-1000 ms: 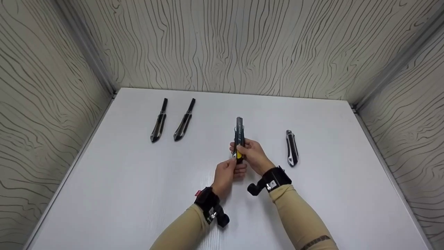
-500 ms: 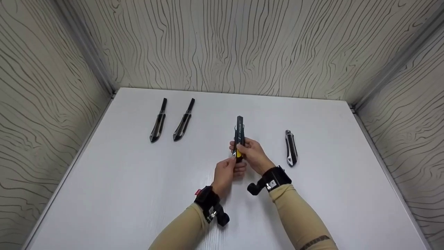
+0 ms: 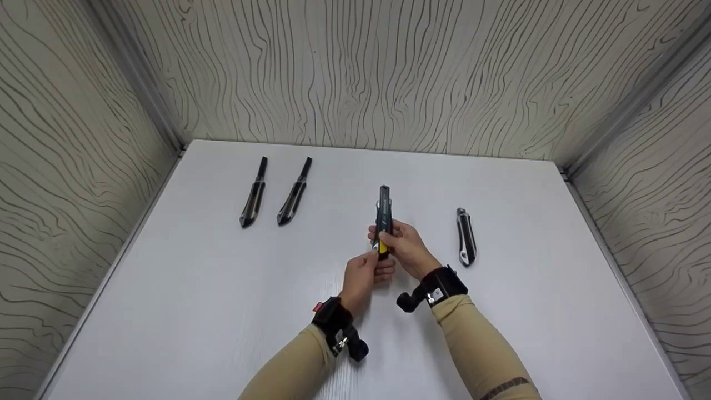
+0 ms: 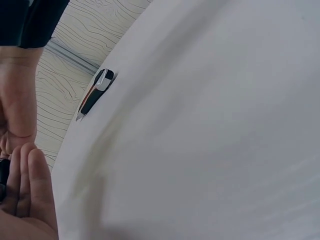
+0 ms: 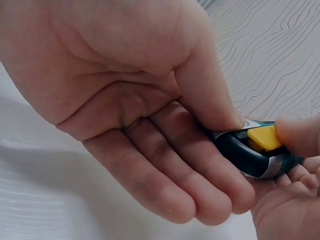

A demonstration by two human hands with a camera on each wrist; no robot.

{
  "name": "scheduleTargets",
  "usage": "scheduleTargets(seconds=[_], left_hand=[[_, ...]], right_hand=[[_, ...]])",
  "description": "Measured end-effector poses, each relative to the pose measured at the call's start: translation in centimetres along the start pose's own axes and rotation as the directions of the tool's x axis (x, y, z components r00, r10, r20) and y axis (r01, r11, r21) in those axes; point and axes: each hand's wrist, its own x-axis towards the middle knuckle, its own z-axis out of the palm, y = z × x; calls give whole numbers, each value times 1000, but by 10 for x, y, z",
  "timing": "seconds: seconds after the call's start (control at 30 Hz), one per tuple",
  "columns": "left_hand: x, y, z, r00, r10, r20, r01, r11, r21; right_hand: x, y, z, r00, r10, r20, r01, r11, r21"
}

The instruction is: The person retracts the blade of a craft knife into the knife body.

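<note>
A dark green utility knife [image 3: 384, 214] with a yellow slider [image 5: 265, 137] is held between both hands above the table, its narrow end pointing toward the back wall. My right hand [image 3: 410, 247] grips the handle, fingers behind it and thumb against the yellow slider. At the near end of the handle, my left hand [image 3: 360, 279] pinches the knife with its thumb; its other fingers are bent loosely below, as the right wrist view shows. In the left wrist view, the held knife is mostly hidden behind the fingers [image 4: 37, 175].
Two utility knives lie at the back left of the white table [image 3: 183, 311]: a left one [image 3: 254, 197] and a right one [image 3: 294, 200], dark blades extended. Another knife [image 3: 467, 238] lies right of my hands. Wood-grain panels [image 3: 355, 72] border the table.
The held knife has tilted slightly, its upper face going from shiny to darker. Both hands keep nearly the same place and grip; the other knives lie as before.
</note>
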Motion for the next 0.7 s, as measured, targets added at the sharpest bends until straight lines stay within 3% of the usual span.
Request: scheduleTargets(seconds=[0.53, 0.7], left_hand=[[2, 0, 0, 1000, -18, -6, 18, 1000, -1], [0, -2, 1, 1000, -26, -4, 26, 1000, -4]], right_hand=[[0, 1, -2, 1000, 4, 17, -4, 1000, -8], [-1, 1, -5, 999, -14, 52, 18, 997, -80]])
